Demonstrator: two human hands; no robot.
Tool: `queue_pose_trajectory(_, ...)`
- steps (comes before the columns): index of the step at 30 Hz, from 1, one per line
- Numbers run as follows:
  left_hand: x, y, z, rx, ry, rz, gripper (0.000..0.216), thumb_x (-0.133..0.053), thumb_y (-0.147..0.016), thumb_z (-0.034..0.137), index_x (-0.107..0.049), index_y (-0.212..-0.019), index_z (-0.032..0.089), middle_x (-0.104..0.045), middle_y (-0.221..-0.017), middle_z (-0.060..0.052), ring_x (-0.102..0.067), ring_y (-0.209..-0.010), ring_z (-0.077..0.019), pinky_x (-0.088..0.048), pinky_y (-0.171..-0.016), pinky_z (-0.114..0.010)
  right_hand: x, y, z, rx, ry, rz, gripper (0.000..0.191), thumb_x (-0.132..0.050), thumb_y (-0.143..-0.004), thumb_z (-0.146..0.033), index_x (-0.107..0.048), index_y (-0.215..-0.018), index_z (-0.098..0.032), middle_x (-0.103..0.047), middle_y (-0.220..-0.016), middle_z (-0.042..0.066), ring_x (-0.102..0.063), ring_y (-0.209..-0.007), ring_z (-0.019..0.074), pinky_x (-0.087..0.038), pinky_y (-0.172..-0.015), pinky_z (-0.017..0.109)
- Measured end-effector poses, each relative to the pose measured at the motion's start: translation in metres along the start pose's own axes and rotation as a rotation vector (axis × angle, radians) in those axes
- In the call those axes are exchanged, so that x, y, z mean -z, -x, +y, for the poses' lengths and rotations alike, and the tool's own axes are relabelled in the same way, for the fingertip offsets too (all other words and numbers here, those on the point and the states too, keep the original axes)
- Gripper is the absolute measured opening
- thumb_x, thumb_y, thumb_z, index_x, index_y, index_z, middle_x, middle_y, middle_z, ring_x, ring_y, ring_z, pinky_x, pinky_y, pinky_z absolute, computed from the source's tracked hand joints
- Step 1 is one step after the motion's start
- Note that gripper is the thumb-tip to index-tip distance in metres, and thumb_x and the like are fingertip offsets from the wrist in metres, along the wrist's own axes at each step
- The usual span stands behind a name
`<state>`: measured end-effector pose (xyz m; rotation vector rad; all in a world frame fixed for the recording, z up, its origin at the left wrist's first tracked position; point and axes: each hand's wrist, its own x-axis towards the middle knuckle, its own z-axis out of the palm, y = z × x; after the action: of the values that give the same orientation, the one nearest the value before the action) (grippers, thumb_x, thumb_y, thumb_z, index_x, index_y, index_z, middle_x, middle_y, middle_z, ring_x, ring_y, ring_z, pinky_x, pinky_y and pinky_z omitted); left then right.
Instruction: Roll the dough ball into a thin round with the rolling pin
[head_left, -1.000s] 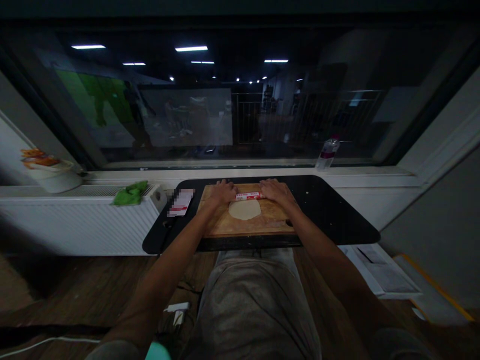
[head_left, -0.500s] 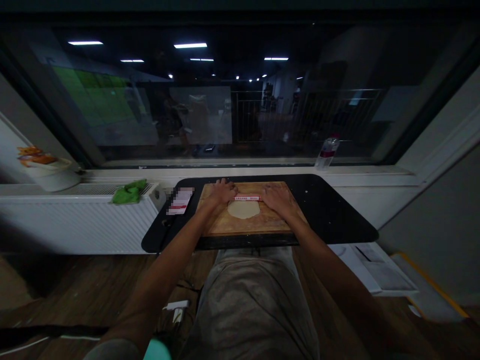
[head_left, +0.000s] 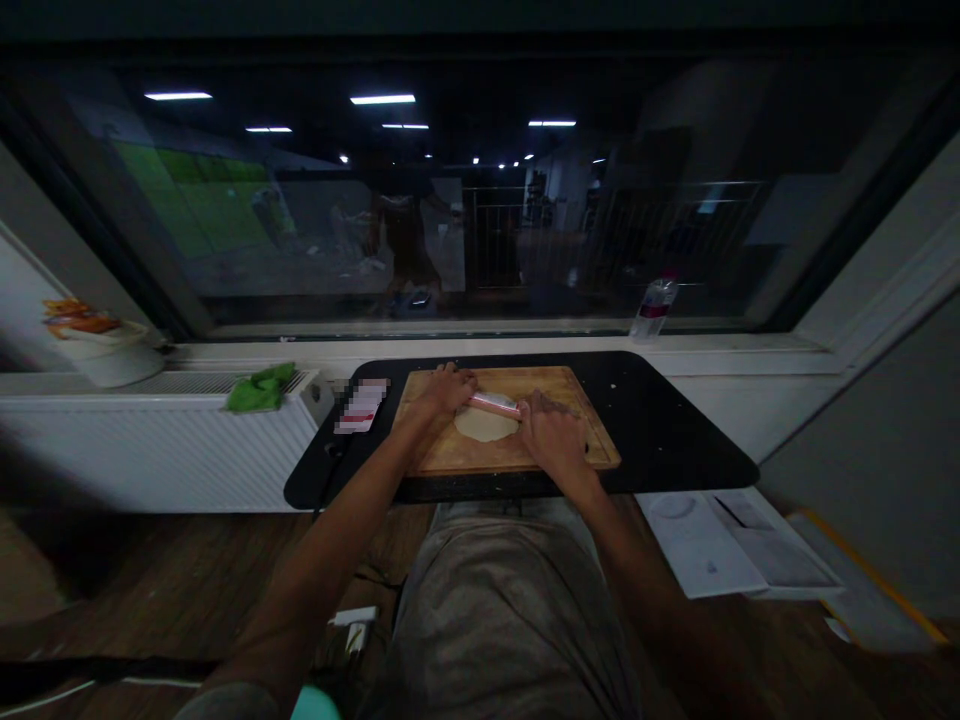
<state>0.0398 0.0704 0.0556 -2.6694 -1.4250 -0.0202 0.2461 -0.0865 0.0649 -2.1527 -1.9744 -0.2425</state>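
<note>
A flat round of dough [head_left: 484, 424] lies on a wooden cutting board [head_left: 540, 381]. Across its far part rests a rolling pin [head_left: 495, 403] with a red-and-white label. The pin is slanted, its right end nearer to me than its left. My left hand [head_left: 448, 388] is closed on the left end, fingers over the top. Round the right end is my right hand [head_left: 553, 430], closed, with its thumb side by the dough's right edge. Both ends of the pin are hidden by the hands.
The board sits on a black table [head_left: 652, 430]. Left of it lies a phone [head_left: 363, 405], partly blurred. A water bottle [head_left: 654, 308] stands on the windowsill. A green cloth [head_left: 260, 388] and white pot [head_left: 118, 358] are by the radiator [head_left: 187, 450]. White boxes [head_left: 705, 545] lie lower right.
My right hand has come nearer to me with its end of the rolling pin, so the pin has turned from level to slanted. My left hand stays almost in place.
</note>
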Motion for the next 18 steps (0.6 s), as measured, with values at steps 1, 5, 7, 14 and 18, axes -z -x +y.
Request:
queue_pose_trajectory(1, 0.0, 0.0, 0.0, -0.014, -0.023, -0.009, 0.047, -0.048, -0.115, 0.021, -0.078, -0.152, 0.024, -0.071, -0.165, -0.014, -0.058, -0.143, -0.0374, -0.047, -0.119, -0.054, 0.0, 0.001, 0.0, -0.001, -0.003, -0.005, 0.061, -0.027, -0.127, -0.04, -0.067, -0.158, -0.006, -0.081, -0.141, 0.028, -0.079, -0.133, 0.0347, -0.056, -0.111, 0.039)
queue_pose_trajectory(5, 0.003, 0.0, 0.002, -0.032, -0.073, -0.026, 0.048, -0.045, -0.116, 0.02, -0.079, -0.15, 0.021, -0.069, -0.168, -0.014, -0.06, -0.144, -0.0377, -0.048, -0.118, -0.054, 0.004, -0.008, 0.004, 0.015, -0.023, -0.028, 0.06, -0.026, -0.127, -0.038, -0.077, -0.142, -0.011, -0.082, -0.142, 0.025, -0.076, -0.136, 0.033, -0.053, -0.116, 0.039)
queue_pose_trajectory(7, 0.004, 0.001, 0.004, -0.007, -0.049, -0.005, 0.047, -0.045, -0.115, 0.02, -0.08, -0.147, 0.021, -0.072, -0.163, -0.014, -0.061, -0.141, -0.0376, -0.049, -0.118, -0.054, 0.004, -0.018, 0.008, 0.053, -0.023, -0.028, 0.059, -0.026, -0.127, -0.036, -0.08, -0.139, -0.013, -0.081, -0.144, 0.024, -0.073, -0.141, 0.0333, -0.05, -0.121, 0.04)
queue_pose_trajectory(14, 0.0, -0.001, 0.005, 0.046, 0.004, 0.021, 0.038, -0.055, -0.116, 0.031, -0.079, -0.144, 0.025, -0.077, -0.149, -0.015, -0.062, -0.138, -0.0351, -0.05, -0.117, -0.051, 0.001, -0.059, 0.023, 0.078, 0.01, -0.083, 0.06, -0.03, -0.125, -0.036, -0.084, -0.141, -0.015, -0.08, -0.151, 0.02, -0.074, -0.142, 0.0338, -0.052, -0.119, 0.04)
queue_pose_trajectory(18, -0.005, -0.003, 0.001, 0.055, 0.035, 0.055, 0.04, -0.053, -0.118, 0.037, -0.077, -0.146, 0.025, -0.078, -0.142, -0.015, -0.063, -0.133, -0.0333, -0.049, -0.118, -0.051, -0.004, -0.083, 0.028, 0.094, 0.011, -0.122, 0.055, -0.038, -0.122, -0.034, -0.086, -0.141, -0.016, -0.08, -0.154, 0.018, -0.073, -0.143, 0.0316, -0.052, -0.118, 0.037)
